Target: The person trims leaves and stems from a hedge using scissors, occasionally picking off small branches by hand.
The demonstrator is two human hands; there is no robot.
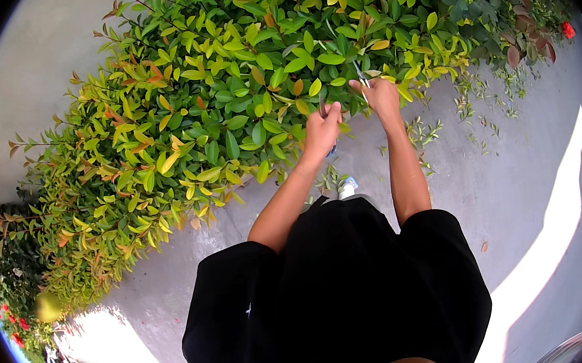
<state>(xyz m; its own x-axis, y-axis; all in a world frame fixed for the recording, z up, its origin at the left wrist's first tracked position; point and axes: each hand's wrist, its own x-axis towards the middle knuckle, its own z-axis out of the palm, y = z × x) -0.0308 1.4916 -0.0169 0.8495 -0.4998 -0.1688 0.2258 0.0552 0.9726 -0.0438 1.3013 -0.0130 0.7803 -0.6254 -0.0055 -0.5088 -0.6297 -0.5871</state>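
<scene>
A dense hedge (224, 89) with green, yellow and reddish leaves spreads in front of me. My right hand (383, 97) is closed at its near edge, round what look like scissors (360, 73). Their slim silver blades point up into the leaves. Just to the left, my left hand (323, 132) is closed too, its thumb forward along a narrow dark grey tool (322, 105). A bluish bit shows below that fist; whether it belongs to the tool I cannot tell. The leaves hide part of what both hands reach.
Grey paving (491, 196) runs along the hedge, with cut leafy sprigs (422, 134) scattered on it at the right. A white shoe (348, 188) shows beneath me. Red flowers (568, 30) grow at the far right, and a pale wall (39, 80) stands at the left.
</scene>
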